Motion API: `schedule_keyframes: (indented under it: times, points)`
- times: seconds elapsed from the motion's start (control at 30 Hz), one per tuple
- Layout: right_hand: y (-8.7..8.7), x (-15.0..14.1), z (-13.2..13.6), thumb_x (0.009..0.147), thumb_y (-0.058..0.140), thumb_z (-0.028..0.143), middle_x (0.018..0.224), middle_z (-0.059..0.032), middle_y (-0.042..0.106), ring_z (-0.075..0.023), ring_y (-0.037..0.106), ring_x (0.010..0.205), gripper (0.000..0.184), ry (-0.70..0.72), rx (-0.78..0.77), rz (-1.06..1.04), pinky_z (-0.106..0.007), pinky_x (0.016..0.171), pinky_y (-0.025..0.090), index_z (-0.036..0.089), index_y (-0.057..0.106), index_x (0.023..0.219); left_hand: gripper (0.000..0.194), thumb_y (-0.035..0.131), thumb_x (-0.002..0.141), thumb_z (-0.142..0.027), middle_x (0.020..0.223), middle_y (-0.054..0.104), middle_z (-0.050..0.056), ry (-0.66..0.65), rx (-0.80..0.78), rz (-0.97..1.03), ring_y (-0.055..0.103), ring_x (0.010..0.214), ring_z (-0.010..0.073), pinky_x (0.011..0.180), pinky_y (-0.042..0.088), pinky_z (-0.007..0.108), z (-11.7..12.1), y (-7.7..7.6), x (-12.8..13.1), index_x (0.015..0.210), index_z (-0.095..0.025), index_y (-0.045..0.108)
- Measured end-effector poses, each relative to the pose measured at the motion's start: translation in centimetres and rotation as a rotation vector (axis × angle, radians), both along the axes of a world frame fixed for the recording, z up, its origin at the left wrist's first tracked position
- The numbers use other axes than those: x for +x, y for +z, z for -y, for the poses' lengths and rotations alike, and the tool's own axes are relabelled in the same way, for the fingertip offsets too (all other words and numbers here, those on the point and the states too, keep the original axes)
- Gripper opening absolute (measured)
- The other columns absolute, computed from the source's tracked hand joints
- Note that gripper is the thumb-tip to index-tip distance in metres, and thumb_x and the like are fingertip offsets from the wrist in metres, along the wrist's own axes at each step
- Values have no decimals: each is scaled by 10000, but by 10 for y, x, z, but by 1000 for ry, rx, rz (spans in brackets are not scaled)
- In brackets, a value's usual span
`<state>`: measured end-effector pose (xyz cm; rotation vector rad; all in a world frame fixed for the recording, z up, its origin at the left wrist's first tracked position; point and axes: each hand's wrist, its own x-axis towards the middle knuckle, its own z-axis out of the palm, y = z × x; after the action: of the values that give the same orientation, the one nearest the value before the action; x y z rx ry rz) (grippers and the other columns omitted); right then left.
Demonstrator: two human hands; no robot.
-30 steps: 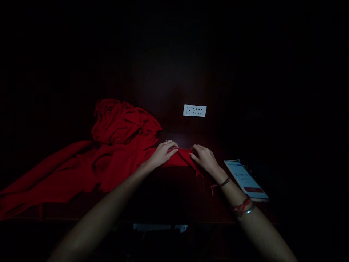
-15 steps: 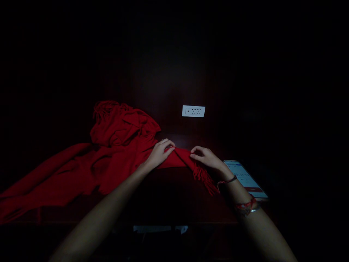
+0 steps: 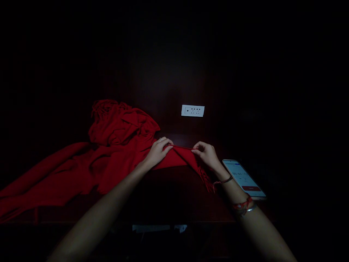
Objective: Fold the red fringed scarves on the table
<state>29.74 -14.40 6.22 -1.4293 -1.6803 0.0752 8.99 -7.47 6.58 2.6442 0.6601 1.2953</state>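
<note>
A red fringed scarf [image 3: 122,154] lies spread and rumpled over the dark table, heaped up toward the back left. My left hand [image 3: 159,151] pinches its far edge near the right end, thumb against fingers. A short way to the right, my right hand [image 3: 206,153] grips the same edge close to the corner between thumb and forefinger. Between the two hands the edge runs in a straight, taut line. Strands of fringe [image 3: 206,178] hang off the scarf's right end, just below my right hand.
Beside my right forearm lies a phone [image 3: 244,178] with a lit timer screen. A white wall socket [image 3: 193,110] is set in the dark surface behind. The table's front edge [image 3: 201,221] shows faintly, with pale objects [image 3: 151,228] below it. Surroundings are very dark.
My right hand has closed on the scarf's edge and lifted slightly, drawing the edge straight. The fringe has shifted a little with it. My left hand keeps its pinch.
</note>
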Motion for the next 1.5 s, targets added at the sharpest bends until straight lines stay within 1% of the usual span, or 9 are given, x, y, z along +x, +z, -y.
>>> schedule_keyframes:
  times: [0.07, 0.23, 0.43, 0.63, 0.8, 0.93, 1.17, 1.3, 1.5]
  points:
    - [3, 1, 2, 648, 569, 279, 668, -9, 603, -123, 542, 624, 122, 62, -26, 17, -228, 591, 397, 158, 582, 656, 83, 433, 770, -190, 772, 530, 10, 10, -7, 10, 489, 747, 135, 696, 378, 256, -2, -1, 0, 764, -166, 513]
    - [6, -2, 6, 682, 539, 251, 898, -49, 595, -133, 542, 798, 118, 281, -69, 164, -239, 716, 385, 156, 605, 657, 82, 431, 768, -179, 778, 531, 9, -7, -13, 14, 489, 757, 134, 701, 380, 257, -2, -2, 0, 769, -165, 513]
    - [-1, -5, 4, 731, 471, 215, 698, -11, 619, -116, 555, 642, 145, 172, -22, 230, -213, 604, 397, 155, 603, 736, 93, 423, 768, -167, 778, 525, 9, -31, 10, -1, 485, 764, 134, 703, 377, 255, 1, 1, 0, 762, -165, 515]
    - [9, -2, 9, 734, 486, 253, 752, -24, 634, -132, 569, 699, 162, -10, 219, 175, -217, 648, 413, 166, 621, 759, 105, 419, 764, -157, 786, 525, 19, -24, 27, -59, 485, 763, 138, 706, 382, 258, -3, 1, -3, 792, -159, 520]
    - [15, -2, 14, 746, 479, 241, 809, -20, 637, -134, 572, 753, 169, 44, 231, 252, -224, 696, 422, 189, 625, 814, 179, 450, 732, -122, 819, 535, 30, -21, 21, -201, 490, 774, 146, 708, 390, 260, -3, -4, 0, 898, -150, 509]
    - [18, -3, 17, 743, 488, 253, 857, -12, 633, -135, 572, 777, 196, 85, 166, 247, -230, 707, 431, 197, 599, 895, 150, 471, 755, -215, 805, 537, 22, -10, 46, -250, 493, 746, 143, 689, 397, 250, 4, -13, 7, 886, -159, 516]
    - [20, 1, 18, 798, 377, 204, 867, -59, 575, -153, 526, 803, 225, 62, 163, 407, -261, 719, 404, 182, 552, 938, 197, 358, 830, -235, 826, 555, 36, 76, 93, -251, 504, 773, 145, 726, 388, 250, 11, -16, 12, 877, -164, 536]
    - [17, 2, 16, 801, 350, 174, 823, -62, 551, -147, 511, 753, 215, 97, 112, 462, -247, 680, 394, 173, 547, 888, 211, 342, 836, -240, 823, 571, 37, 81, 63, -313, 520, 771, 151, 711, 392, 253, 10, -17, 11, 863, -173, 540]
    - [19, 2, 18, 787, 367, 167, 769, -40, 538, -134, 496, 703, 133, 64, 137, 384, -226, 640, 377, 176, 494, 827, 248, 288, 854, -270, 836, 586, 23, 94, -26, -351, 543, 757, 149, 686, 397, 252, 14, -19, 13, 927, -198, 514]
